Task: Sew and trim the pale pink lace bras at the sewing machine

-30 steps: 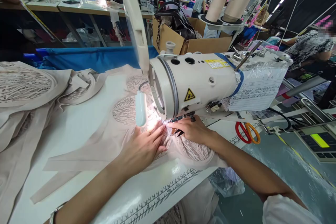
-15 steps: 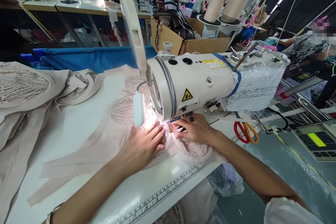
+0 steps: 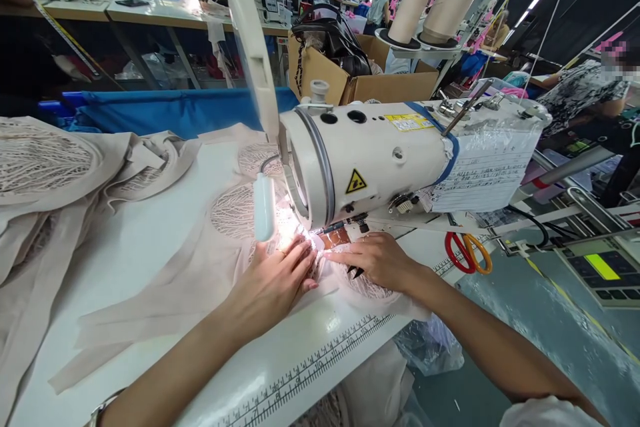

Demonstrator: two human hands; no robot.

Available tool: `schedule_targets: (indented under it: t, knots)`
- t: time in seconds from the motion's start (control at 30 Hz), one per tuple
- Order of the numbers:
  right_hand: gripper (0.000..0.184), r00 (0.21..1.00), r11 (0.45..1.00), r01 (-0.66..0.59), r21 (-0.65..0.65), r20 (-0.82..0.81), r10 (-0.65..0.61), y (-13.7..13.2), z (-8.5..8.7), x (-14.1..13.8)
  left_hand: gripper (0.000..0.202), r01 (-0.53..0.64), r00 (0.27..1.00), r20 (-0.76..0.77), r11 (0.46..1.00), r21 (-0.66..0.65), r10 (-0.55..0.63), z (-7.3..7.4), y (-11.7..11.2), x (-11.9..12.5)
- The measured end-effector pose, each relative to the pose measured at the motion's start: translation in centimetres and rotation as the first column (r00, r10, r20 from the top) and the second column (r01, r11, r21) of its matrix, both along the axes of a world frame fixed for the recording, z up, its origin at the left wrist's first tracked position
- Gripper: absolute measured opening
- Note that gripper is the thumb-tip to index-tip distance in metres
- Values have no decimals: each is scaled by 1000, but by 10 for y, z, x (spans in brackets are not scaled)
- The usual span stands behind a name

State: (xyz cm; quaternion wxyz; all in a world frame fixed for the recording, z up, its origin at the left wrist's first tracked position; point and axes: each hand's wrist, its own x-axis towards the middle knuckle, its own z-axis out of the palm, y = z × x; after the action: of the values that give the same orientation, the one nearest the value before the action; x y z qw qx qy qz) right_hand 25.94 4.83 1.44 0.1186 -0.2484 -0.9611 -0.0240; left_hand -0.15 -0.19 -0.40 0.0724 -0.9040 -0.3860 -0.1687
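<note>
A beige bra piece with lace cups (image 3: pixel 234 210) lies under the head of a white sewing machine (image 3: pixel 370 153), lit by its lamp. My left hand (image 3: pixel 274 279) rests flat on the fabric just left of the needle area, fingers stretched forward. On the right, my right hand (image 3: pixel 377 260) lies over the nearer lace cup, index finger reaching toward the needle. Two black points, apparently thread snips (image 3: pixel 356 272), stick out from under its palm. The fingers and machine head hide the needle and the stitching spot.
More beige lace pieces (image 3: pixel 45 160) are piled at the left of the white table (image 3: pixel 165 220). Scissors with red and orange handles (image 3: pixel 469 253) lie right of my hand. Thread cones (image 3: pixel 413 7) and a cardboard box (image 3: pixel 395 87) stand behind the machine. People work farther back.
My right hand has drawn back from the needle area toward me, with the black points now lower over the cup. My left hand has barely shifted. The fabric between the hands has moved slightly.
</note>
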Motion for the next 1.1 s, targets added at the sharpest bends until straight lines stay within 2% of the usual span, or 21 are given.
schedule_targets:
  t: [0.13, 0.23, 0.4, 0.57, 0.77, 1.1]
  knots:
    - [51, 1000, 1000, 5, 20, 4, -5, 2, -5, -1, 41, 8, 1000, -18, 1000, 23, -7, 3, 1, 0]
    - [47, 1000, 1000, 21, -4, 19, -21, 5, -6, -3, 44, -31, 999, -10, 1000, 2, 31, 2, 2, 0]
    - [48, 995, 995, 61, -77, 83, -55, 12, 0, -9, 42, -82, 995, -54, 995, -54, 79, 3, 4, -2]
    - [52, 981, 988, 122, -90, 160, -107, 17, 5, -14, 40, -133, 987, -100, 990, -57, 127, 8, 6, -2]
    - [55, 982, 993, 93, -70, 172, -80, 19, 0, -13, 37, -154, 983, -107, 985, -73, 146, 10, 6, 0]
    - [49, 975, 958, 188, -218, 159, -155, 22, 6, -19, 33, -172, 984, -56, 980, -97, 167, 11, 12, -1]
